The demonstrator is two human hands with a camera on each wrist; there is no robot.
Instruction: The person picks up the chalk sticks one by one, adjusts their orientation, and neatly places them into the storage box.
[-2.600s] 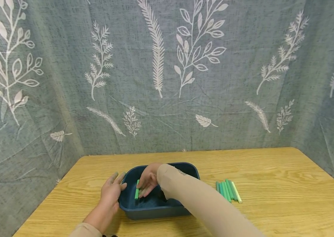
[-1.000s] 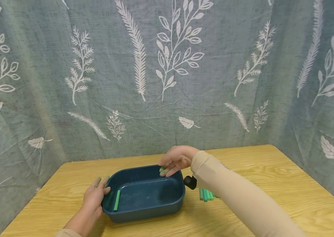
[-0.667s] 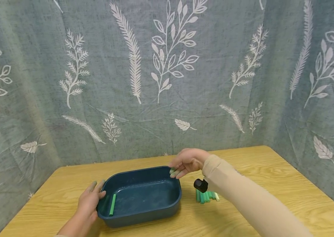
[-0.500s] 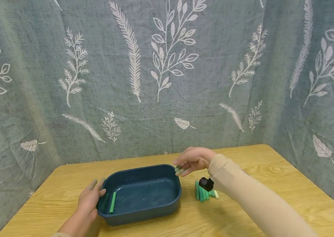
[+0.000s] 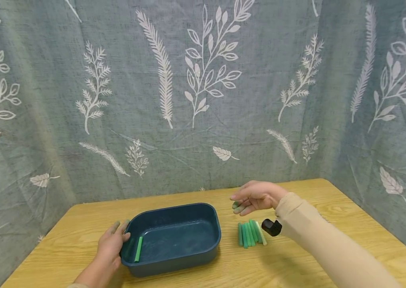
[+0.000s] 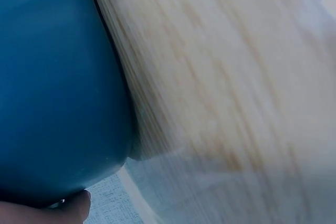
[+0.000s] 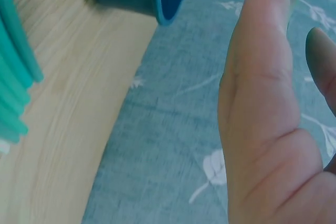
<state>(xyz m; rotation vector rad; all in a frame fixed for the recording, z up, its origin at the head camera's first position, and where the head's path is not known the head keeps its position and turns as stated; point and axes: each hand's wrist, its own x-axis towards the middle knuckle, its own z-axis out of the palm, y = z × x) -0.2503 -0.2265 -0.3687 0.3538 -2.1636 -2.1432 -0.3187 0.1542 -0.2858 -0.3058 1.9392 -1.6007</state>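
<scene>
My left hand (image 5: 108, 245) rests against the left end of a dark blue bin (image 5: 174, 262), fingers extended along the outside and thumb at the rim. One green chalk stick (image 5: 138, 249) lies in the bin near its left wall. In the left wrist view, my thumb (image 6: 73, 208) touches the bin's edge. My right hand (image 5: 258, 196) hovers over the table behind the row of chalk sticks (image 5: 249, 234), its fingers loosely bent and holding nothing. Those sticks lie side by side in greens, with a pale yellow one at the right end. Green smudges mark fingertips of both hands.
Everything stands on a light wooden table (image 5: 307, 256). A grey-green curtain (image 5: 174, 160) with white leaf prints hangs behind and at both sides. A black wrist camera (image 5: 272, 227) sits under my right wrist, close to the chalk row.
The right hand has come out of the bin, leaving the green stick inside, and moved right to above the table by the chalk row. The left hand stays at the bin's left end.
</scene>
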